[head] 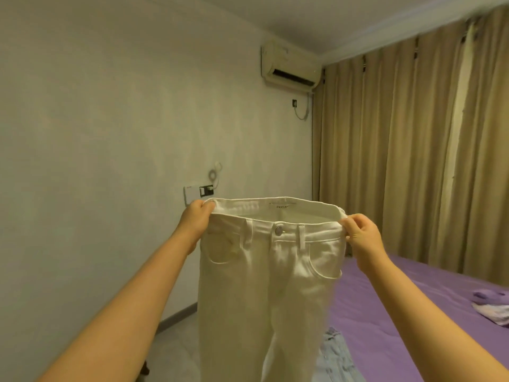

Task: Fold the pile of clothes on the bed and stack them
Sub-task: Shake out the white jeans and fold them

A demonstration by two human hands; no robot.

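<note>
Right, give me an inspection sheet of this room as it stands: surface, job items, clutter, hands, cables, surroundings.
Surface: bed with a purple sheet, lower right.
Job's things: white trousers held up in the air by the waistband, front facing the camera, button fastened; pale blue garment on the bed edge behind them; purple and white clothes on the bed at far right.
Clutter: nothing seen.
Hands: left hand has a grip on the waistband's left end; right hand pinches its right end.
Cables: white cable hanging from a wall socket under the air conditioner; coiled cord above a wall panel.
Surroundings: pale wall, beige curtains drawn.
</note>
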